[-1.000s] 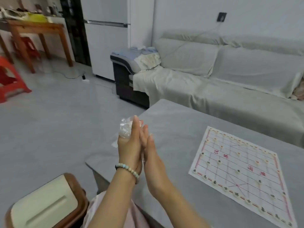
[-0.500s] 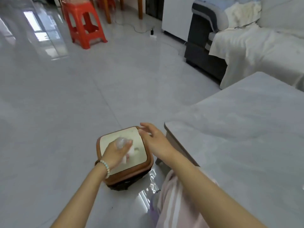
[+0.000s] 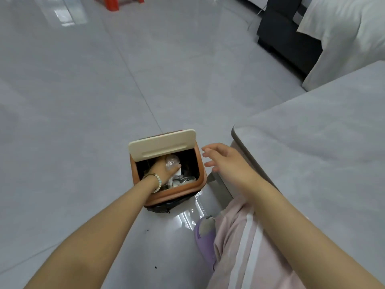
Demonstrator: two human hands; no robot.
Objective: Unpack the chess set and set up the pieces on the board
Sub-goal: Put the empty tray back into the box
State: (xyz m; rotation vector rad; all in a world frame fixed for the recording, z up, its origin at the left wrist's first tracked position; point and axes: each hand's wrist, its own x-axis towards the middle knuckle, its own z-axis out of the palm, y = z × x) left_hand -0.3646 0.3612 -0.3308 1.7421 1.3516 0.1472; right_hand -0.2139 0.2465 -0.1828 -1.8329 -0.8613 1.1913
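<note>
Closest to the camera were the person's pink trousers with a white stripe down the leg. A purple slipper poked out just beside them on the glossy floor. Both bare forearms reached forward from there.

The left hand, with a beaded bracelet on its wrist, was down inside the mouth of a little brown bin. Its fingers and thumb were curled round a crumpled wad of clear plastic wrap, so the wrap sat right in the bin's opening and in that grip. The bin's cream lid was tipped up at the far side. Some pale rubbish showed inside near the front rim, and a black liner bunched out under the bin's near edge.

The right hand hung in the air just right of the bin with its fingers loosely spread and nothing in it. It was near the rim but not touching.

To the right of that hand was the rounded corner of a grey table, whose top ran off the right edge of the view. Beyond it a white cover draped over a sofa, next to a dark sofa end. Way back at the top edge there was a bit of a red stool.
</note>
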